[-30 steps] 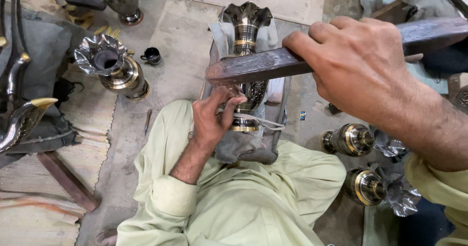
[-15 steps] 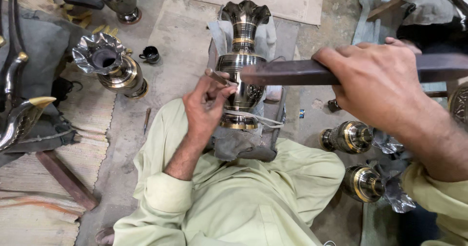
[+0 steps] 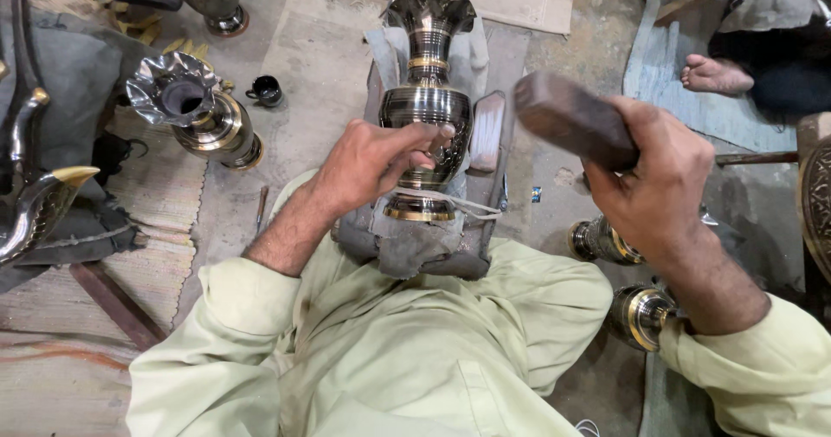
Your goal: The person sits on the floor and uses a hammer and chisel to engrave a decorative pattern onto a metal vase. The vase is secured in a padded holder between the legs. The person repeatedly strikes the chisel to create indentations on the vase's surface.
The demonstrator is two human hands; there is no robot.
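From the head camera, a dark metal vase (image 3: 427, 108) with a fluted mouth and gold bands lies on a padded grey cloth rest (image 3: 415, 242) on the floor, right in front of the seated person's lap. The left hand (image 3: 372, 162) rests on the vase's round belly, its fingers (image 3: 430, 134) curled and pinched together against the metal (whether they pinch a small tool is too fine to tell). The right hand (image 3: 658, 186) is raised to the right of the vase, well apart from it, with its fingers wrapped tight around a dark wooden mallet (image 3: 571, 118), whose blurred head points toward the vase. A thin white cord (image 3: 463, 205) crosses the vase's foot.

To the left, a second fluted vase (image 3: 195, 112) lies on the floor, with a small black cup (image 3: 266, 90) just beside it. To the right, near the right forearm, lie two more banded metal pieces (image 3: 636, 311). Another person's bare foot (image 3: 714, 73) rests on a cloth at the upper right.
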